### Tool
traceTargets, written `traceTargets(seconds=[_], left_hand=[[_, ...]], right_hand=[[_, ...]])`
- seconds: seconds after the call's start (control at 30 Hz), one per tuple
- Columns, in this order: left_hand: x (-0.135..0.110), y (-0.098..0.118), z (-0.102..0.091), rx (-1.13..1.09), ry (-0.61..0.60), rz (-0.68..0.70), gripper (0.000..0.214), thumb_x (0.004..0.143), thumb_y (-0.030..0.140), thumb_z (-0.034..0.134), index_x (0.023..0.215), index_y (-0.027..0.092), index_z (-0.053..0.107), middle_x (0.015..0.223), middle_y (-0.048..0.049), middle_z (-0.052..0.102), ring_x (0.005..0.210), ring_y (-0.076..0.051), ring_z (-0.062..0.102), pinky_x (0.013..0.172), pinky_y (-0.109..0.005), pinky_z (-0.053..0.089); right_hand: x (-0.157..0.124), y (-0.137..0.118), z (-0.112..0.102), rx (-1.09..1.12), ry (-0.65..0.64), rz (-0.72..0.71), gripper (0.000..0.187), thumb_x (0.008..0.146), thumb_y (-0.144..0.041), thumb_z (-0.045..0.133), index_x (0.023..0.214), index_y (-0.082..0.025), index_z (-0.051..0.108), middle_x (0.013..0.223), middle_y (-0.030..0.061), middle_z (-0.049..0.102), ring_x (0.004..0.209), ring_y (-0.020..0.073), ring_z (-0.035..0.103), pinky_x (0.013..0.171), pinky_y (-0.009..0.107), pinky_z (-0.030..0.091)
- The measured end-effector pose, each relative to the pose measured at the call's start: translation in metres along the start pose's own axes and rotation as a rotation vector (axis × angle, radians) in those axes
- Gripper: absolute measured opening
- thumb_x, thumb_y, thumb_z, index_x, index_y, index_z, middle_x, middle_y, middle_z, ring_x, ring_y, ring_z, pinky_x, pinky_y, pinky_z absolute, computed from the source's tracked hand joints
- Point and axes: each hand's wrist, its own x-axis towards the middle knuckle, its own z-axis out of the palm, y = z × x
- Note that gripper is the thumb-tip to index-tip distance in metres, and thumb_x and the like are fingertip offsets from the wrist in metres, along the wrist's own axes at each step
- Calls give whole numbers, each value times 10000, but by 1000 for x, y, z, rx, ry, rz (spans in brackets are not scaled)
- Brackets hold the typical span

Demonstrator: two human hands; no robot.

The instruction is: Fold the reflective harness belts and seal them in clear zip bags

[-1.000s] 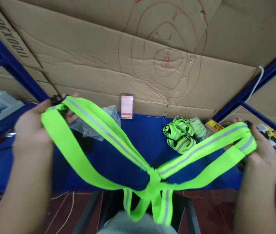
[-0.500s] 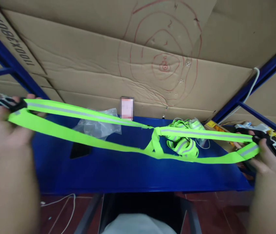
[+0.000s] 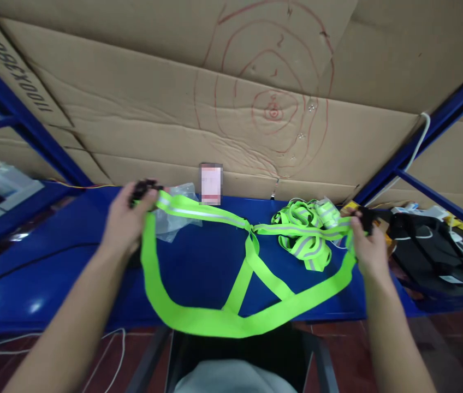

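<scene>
A neon-green reflective strap harness (image 3: pixel 231 319) hangs spread between both hands over the blue table (image 3: pixel 71 284). My left hand (image 3: pixel 127 221) is closed on its left end, where a black buckle (image 3: pixel 143 188) sticks out. My right hand (image 3: pixel 368 245) is closed on the right end, with another black buckle (image 3: pixel 366 218) at its fingers. The upper band with a grey reflective stripe runs nearly level between the hands. The lower band sags in a loop past the table's front edge, and two short straps cross in the middle.
A bundle of more green reflective straps (image 3: pixel 307 232) lies on the table at the right. A crumpled clear plastic bag (image 3: pixel 174 218) sits near my left hand. Cardboard sheets (image 3: pixel 231 98) form the back wall. A black device (image 3: pixel 428 245) with white cables lies at the far right.
Both hands have come closer together and moved forward over the table. The harness, pulled taut half a second ago, now hangs slack in a loop.
</scene>
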Motion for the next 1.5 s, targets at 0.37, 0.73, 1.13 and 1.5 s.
traceTargets(seconds=[0.37, 0.73, 1.13, 1.5], left_hand=[[-60, -50, 108, 497, -714, 761, 776, 759, -71, 392, 1478, 218, 420, 1321, -129, 536, 1240, -258, 502, 1086, -489, 445], [-69, -53, 102, 584, -653, 799, 795, 767, -73, 395, 1508, 212, 367, 1313, -136, 526, 1215, -274, 494, 1051, -491, 472], [-69, -58, 103, 694, -653, 825, 769, 787, -71, 374, 1512, 189, 374, 1304, -148, 537, 1212, -285, 509, 1068, -499, 456], [-85, -54, 110, 594, -712, 692, 849, 855, -37, 345, 1609, 258, 87, 1380, -144, 506, 1293, -274, 469, 1118, -509, 396]], right_hand=[[-51, -62, 154, -363, -646, -789, 680, 768, 26, 480, 1405, -202, 541, 1254, 108, 613, 1140, 284, 529, 963, 429, 461], [-71, -51, 152, -381, -541, -769, 747, 712, 75, 463, 1414, -171, 536, 1219, 122, 602, 1113, 283, 526, 950, 409, 450], [-70, -54, 150, -440, -524, -807, 759, 711, 81, 447, 1421, -179, 517, 1228, 127, 595, 1109, 284, 523, 957, 426, 466], [-94, -68, 163, -518, -537, -745, 680, 769, 44, 473, 1428, -122, 479, 1230, 170, 591, 1084, 313, 526, 944, 469, 466]])
